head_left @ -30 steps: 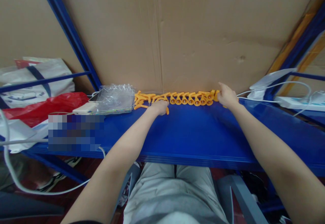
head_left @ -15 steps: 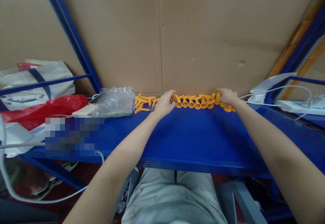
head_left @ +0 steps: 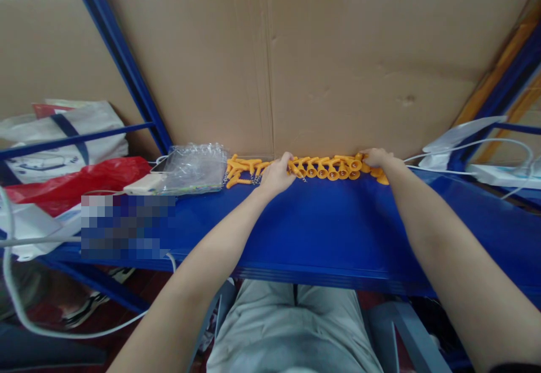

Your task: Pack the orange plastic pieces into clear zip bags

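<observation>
Along the back of the blue shelf [head_left: 321,221] lies a row of small orange plastic pieces [head_left: 333,173], several with round cup-like ends facing me. My left hand [head_left: 279,176] is closed at the left end of that row, its fingers pinching an orange piece with a small chain [head_left: 299,172]. Left of this hand lie several orange keychain-like pieces [head_left: 240,165] with metal chains. At the row's right end, my right hand [head_left: 379,159] has its fingers bent down on the orange pieces there. Its fingertips are partly hidden, and whether it grips one I cannot tell.
A clear plastic packet [head_left: 196,170] lies left of the orange pieces. Farther left are a red plastic bag [head_left: 80,184] and a white cloth bag [head_left: 97,131]. Cardboard [head_left: 338,63] stands behind the shelf. White cables [head_left: 477,146] run at the right.
My left hand has tilted an orange piece, and its chain now shows beside the fingers. My right hand stays at the row's right end. The view has shifted slightly.
</observation>
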Tool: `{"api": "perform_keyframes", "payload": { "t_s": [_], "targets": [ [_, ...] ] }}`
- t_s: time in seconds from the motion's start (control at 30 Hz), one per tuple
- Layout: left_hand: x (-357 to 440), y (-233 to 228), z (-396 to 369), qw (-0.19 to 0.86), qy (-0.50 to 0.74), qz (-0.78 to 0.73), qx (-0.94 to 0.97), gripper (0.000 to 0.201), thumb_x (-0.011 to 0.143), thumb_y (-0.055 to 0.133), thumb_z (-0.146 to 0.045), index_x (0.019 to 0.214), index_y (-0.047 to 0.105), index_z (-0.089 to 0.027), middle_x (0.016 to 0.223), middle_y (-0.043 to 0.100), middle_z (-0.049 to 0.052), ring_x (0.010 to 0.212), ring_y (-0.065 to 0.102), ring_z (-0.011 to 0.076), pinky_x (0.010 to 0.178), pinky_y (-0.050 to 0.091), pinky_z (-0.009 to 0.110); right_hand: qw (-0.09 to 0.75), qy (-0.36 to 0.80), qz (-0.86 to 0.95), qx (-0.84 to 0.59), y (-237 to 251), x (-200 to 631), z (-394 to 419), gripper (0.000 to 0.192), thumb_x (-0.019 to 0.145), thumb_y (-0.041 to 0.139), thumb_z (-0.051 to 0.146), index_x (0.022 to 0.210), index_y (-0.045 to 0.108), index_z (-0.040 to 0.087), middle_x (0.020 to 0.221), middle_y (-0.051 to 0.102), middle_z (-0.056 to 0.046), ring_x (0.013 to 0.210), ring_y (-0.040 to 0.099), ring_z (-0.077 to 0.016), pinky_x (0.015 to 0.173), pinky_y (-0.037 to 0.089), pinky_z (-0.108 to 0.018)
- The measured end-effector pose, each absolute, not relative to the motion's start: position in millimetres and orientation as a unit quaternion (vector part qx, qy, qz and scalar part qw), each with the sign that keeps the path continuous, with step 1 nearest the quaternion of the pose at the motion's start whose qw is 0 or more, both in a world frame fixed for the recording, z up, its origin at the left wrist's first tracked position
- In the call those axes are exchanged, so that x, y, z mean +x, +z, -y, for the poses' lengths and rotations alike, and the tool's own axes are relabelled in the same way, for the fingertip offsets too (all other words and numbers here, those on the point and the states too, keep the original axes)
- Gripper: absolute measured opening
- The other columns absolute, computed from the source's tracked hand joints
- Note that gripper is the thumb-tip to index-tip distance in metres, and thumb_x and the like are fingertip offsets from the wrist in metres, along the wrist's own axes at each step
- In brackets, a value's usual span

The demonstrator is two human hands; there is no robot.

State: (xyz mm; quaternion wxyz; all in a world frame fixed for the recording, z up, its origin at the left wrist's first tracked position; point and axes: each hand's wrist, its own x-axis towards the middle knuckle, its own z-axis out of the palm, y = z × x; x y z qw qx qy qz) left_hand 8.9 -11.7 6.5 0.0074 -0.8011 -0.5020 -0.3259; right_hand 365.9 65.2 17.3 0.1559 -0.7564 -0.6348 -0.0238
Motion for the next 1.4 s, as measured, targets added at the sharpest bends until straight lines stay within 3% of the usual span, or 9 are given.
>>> {"api": "perform_keyframes", "payload": {
  "t_s": [0.1,0.37,0.63,0.83,0.97,1.1,1.23,1.4],
  "targets": [
    [9.8,9.6,16.1,0.015,-0.299,0.517,-0.802,0.037,0.083,0.061,-0.021,0.119,0.052,-0.023,0.104,0.073,0.007,0.096,0.07,0.0247,0.083,0.052,0.034,0.12,-0.063,0.617,-0.775,16.6,363.1,-66.4,0.034,0.073,0.064,0.023,0.104,0.075,0.029,0.102,0.075,-0.012,0.105,0.066,-0.0363,0.088,0.049,-0.063],
    [11.4,11.5,20.2,0.041,-0.264,0.525,-0.808,0.037,0.087,0.059,-0.025,0.123,0.055,-0.023,0.107,0.073,0.007,0.101,0.069,0.0246,0.085,0.052,0.033,0.167,-0.111,0.599,-0.775,9.0,350.9,-63.1,0.015,0.07,0.06,0.019,0.077,0.072,0.021,0.09,0.073,-0.015,0.102,0.065,-0.0367,0.09,0.043,-0.067],
    [14.0,14.6,26.5,0.066,-0.214,0.518,-0.826,0.032,0.094,0.05,-0.032,0.122,0.064,-0.022,0.109,0.074,0.009,0.104,0.069,0.0265,0.087,0.052,0.035,0.241,-0.128,0.565,-0.778,16.2,339.2,-49.0,0.019,0.081,0.051,0.018,0.088,0.069,0.018,0.094,0.072,-0.015,0.102,0.065,-0.0325,0.102,0.031,-0.064],
    [17.5,18.6,32.7,0.082,-0.184,0.526,-0.826,0.033,0.096,0.047,-0.037,0.116,0.069,-0.021,0.104,0.075,0.009,0.103,0.069,0.0265,0.087,0.052,0.035,0.35,-0.144,0.545,-0.748,36.9,330.1,-23.5,0.02,0.085,0.047,0.027,0.094,0.063,0.019,0.103,0.069,-0.017,0.105,0.061,-0.033,0.096,0.039,-0.055],
    [18.4,19.1,33.2,0.066,-0.195,0.529,-0.823,0.032,0.097,0.047,-0.039,0.108,0.072,-0.022,0.101,0.075,0.007,0.101,0.07,0.025,0.087,0.052,0.033,0.369,-0.124,0.571,-0.723,40.9,316.1,3.6,0.026,0.081,0.053,0.03,0.103,0.061,0.02,0.105,0.069,-0.016,0.102,0.063,-0.0333,0.089,0.047,-0.047],
    [17.9,18.1,30.3,0.061,-0.215,0.534,-0.816,0.035,0.097,0.046,-0.04,0.099,0.074,-0.019,0.099,0.075,0.01,0.097,0.07,0.0249,0.085,0.051,0.032,0.33,-0.068,0.638,-0.692,31.6,304.1,20.0,0.033,0.078,0.06,0.028,0.109,0.061,0.02,0.099,0.072,-0.012,0.092,0.068,-0.0293,0.082,0.052,-0.041],
    [16.5,17.4,27.4,0.06,-0.234,0.54,-0.807,0.037,0.097,0.047,-0.042,0.094,0.074,-0.017,0.095,0.075,0.011,0.093,0.071,0.0246,0.081,0.051,0.03,0.261,0.022,0.707,-0.657,18.6,296.3,20.7,0.028,0.072,0.067,0.023,0.1,0.066,0.022,0.087,0.074,-0.006,0.078,0.069,-0.0257,0.074,0.055,-0.04],
    [14.6,16.9,24.5,0.068,-0.237,0.546,-0.801,0.04,0.097,0.045,-0.044,0.088,0.074,-0.017,0.09,0.075,0.011,0.09,0.071,0.0246,0.076,0.05,0.029,0.282,0.138,0.74,-0.596,10.4,291.0,20.8,0.011,0.073,0.071,0.026,0.083,0.069,0.023,0.087,0.075,-0.006,0.085,0.071,-0.0263,0.075,0.057,-0.039]
  ]
}}
